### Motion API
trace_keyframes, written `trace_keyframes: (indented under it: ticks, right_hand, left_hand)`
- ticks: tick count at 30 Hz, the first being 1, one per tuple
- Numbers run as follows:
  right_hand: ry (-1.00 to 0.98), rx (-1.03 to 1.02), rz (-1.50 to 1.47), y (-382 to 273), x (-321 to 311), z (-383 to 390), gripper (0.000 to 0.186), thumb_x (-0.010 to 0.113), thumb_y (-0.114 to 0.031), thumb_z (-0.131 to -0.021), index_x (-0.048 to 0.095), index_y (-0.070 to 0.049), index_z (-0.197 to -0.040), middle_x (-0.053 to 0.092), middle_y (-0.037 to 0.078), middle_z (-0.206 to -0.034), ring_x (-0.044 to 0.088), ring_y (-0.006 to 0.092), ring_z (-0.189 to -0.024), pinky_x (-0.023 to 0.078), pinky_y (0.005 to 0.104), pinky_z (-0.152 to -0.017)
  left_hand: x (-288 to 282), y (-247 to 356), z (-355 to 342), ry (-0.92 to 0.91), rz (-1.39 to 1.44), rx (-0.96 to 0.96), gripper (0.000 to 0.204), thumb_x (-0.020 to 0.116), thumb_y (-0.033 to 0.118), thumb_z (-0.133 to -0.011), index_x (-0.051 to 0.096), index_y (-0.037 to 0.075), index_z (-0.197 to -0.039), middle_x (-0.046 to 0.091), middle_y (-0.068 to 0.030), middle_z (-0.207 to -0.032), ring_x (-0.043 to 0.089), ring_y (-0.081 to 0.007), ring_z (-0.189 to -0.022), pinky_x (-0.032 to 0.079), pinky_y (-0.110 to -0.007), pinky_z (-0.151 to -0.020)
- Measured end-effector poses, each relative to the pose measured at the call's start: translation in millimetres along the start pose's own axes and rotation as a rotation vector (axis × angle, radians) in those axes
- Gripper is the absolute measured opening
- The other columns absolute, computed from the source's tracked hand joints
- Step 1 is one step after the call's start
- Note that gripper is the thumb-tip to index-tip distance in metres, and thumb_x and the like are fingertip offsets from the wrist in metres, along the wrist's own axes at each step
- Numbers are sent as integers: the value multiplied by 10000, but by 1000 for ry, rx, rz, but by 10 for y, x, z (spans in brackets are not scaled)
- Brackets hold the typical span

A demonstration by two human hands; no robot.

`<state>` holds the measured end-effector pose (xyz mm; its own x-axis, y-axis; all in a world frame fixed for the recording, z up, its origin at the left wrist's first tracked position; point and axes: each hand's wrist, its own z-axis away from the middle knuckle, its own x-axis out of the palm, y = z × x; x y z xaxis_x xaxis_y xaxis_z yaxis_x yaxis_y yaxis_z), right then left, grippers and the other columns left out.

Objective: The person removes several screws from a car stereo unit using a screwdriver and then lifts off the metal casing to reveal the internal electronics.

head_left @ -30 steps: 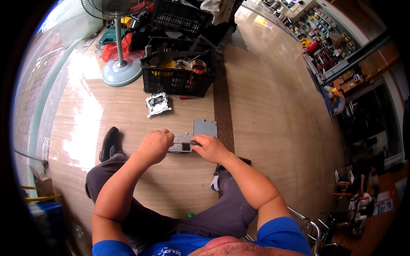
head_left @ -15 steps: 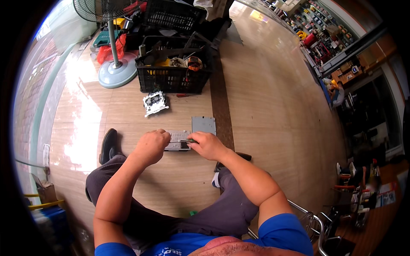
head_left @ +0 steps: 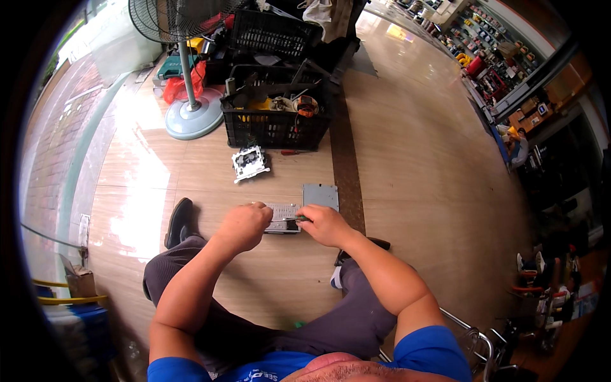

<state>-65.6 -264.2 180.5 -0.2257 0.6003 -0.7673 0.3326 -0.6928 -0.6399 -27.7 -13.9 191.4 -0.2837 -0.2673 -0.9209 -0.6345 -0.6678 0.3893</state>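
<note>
A grey metal device (head_left: 283,211) with a perforated top lies on the floor between my feet. My right hand (head_left: 324,224) is closed around the green handle of a screwdriver (head_left: 300,218) at the device's right end. Its thin shaft points left across the device toward my left fingers. My left hand (head_left: 245,226) is at the device's left end with its fingers pinched together; what they hold, if anything, is hidden. Just behind the device, a flat grey metal plate (head_left: 321,195) rests on the floor. Farther back lies a white-framed mechanism (head_left: 250,163) with dark round parts.
A black plastic crate (head_left: 277,132) full of tools stands ahead, with a red-handled tool (head_left: 293,152) lying before it. A standing fan (head_left: 193,120) is to its left, beside a red plastic bag (head_left: 188,84). Metal chair legs (head_left: 477,334) are near my right side.
The whole view has shifted, so the scene sits farther right and slightly lower. Both hands stay at the device, the right still on the screwdriver, whose shaft shows more clearly.
</note>
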Motion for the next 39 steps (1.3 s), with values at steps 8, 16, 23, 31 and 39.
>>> trace_keyframes:
  ticks: [8,16,23,31,39]
  right_hand:
    - [39,-28,26,25,29,9,212,682,-163,-879,658,-53,-1058,665,145,-944,655,342,-862,520,414,-754]
    - [28,-23,18,9,-32,4,216,682,-164,-876,661,-53,-1060,671,145,-945,657,347,-862,520,412,-749]
    - [45,-54,22,-18,-51,14,206,661,-182,-885,647,-58,-1049,666,167,-959,648,377,-898,522,448,-768]
    - [20,-14,-2,-131,-14,-17,201,681,-148,-872,663,-32,-1035,667,170,-927,657,364,-860,518,408,-746]
    - [30,43,-7,43,163,-61,184,674,-111,-853,682,-22,-1013,687,171,-909,680,323,-815,534,363,-741]
  left_hand:
    - [45,0,-4,40,30,10,171,632,200,-921,619,29,-918,660,-166,-955,657,-382,-838,530,-468,-744]
    - [82,-16,-32,71,69,17,172,613,197,-937,609,28,-904,659,-167,-945,654,-385,-840,525,-467,-738]
    - [65,-30,-54,20,53,-31,99,569,124,-914,602,33,-897,649,-156,-971,652,-371,-908,525,-464,-757]
    - [64,-54,58,48,-2,30,95,553,73,-865,619,32,-921,662,-182,-956,673,-378,-892,542,-453,-779]
    - [-4,-6,46,73,0,37,160,589,113,-849,657,52,-980,683,-154,-994,698,-333,-924,563,-443,-763]
